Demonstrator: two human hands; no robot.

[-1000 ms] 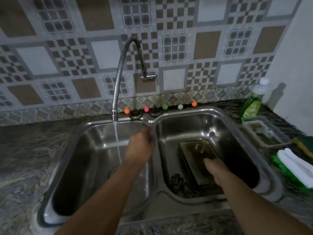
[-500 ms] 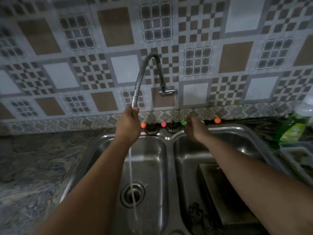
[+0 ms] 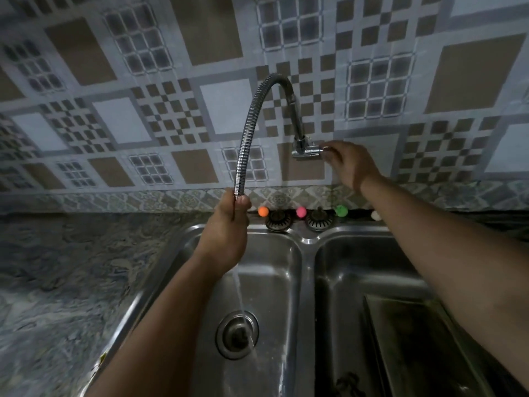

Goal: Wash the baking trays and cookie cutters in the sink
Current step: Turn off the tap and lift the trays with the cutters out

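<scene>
Left hand (image 3: 226, 236) wraps its fingers round the lower end of the hose (image 3: 246, 133), the flexible metal spout that arches up and over to the valve (image 3: 305, 149) on the tiled wall (image 3: 114, 81). Water (image 3: 242, 305) runs in a thin stream from under that hand, down onto the drain (image 3: 237, 333) of the left basin (image 3: 274, 282). Right hand (image 3: 350, 164) is up at the wall, fingertips pinching the small handle at the right end of the valve. Both arms reach far across the sink. In the right basin (image 3: 343, 282), near and to the right, a dark tray (image 3: 415, 339) lies on the bottom, partly behind the right forearm. Near the bottom edge a dark tangle, maybe cutters (image 3: 347, 385), too dim to tell. On the far rim: two strainer plugs (image 3: 278, 220) side by side, with orange (image 3: 263, 211), pink (image 3: 301, 212) and green (image 3: 341, 210) balls in a row beside them. Marbled desk (image 3: 71, 282) to the left.
</scene>
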